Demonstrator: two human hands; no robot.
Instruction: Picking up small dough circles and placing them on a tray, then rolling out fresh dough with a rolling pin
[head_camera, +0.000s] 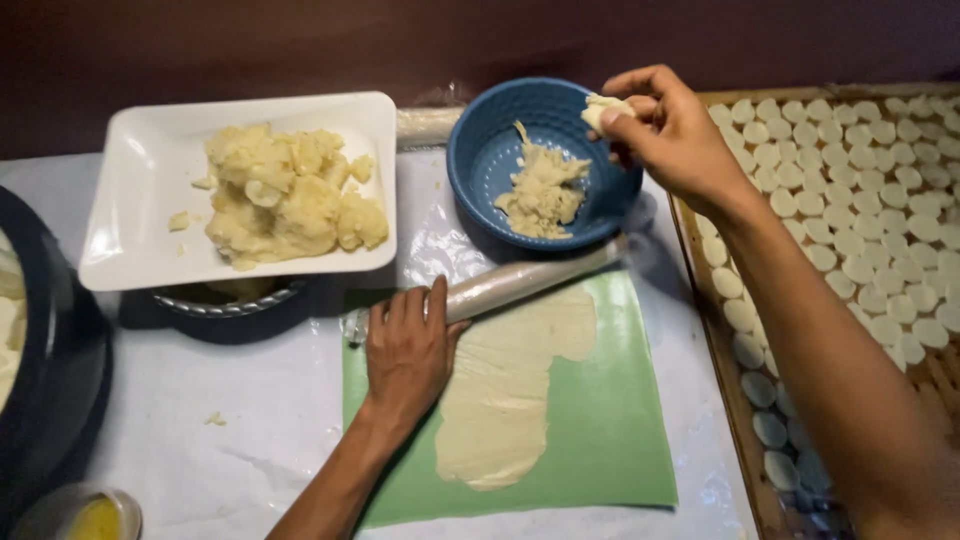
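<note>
My left hand (408, 350) rests flat on a plastic-wrapped rolling pin (520, 282) that lies at the far edge of a green mat (620, 420). A thin sheet of rolled dough (505, 390) is spread on the mat. My right hand (668, 130) is raised over the rim of a blue bowl (480, 140) and pinches a small dough piece (603, 108). The bowl holds dough scraps (543, 190).
A white square plate (140, 230) with a pile of lumpy dough (290, 195) sits at the left on a dark pot. A wooden tray (740, 400) at the right holds several round dough discs (860, 200). A small cup of yellow liquid (85, 515) stands at bottom left.
</note>
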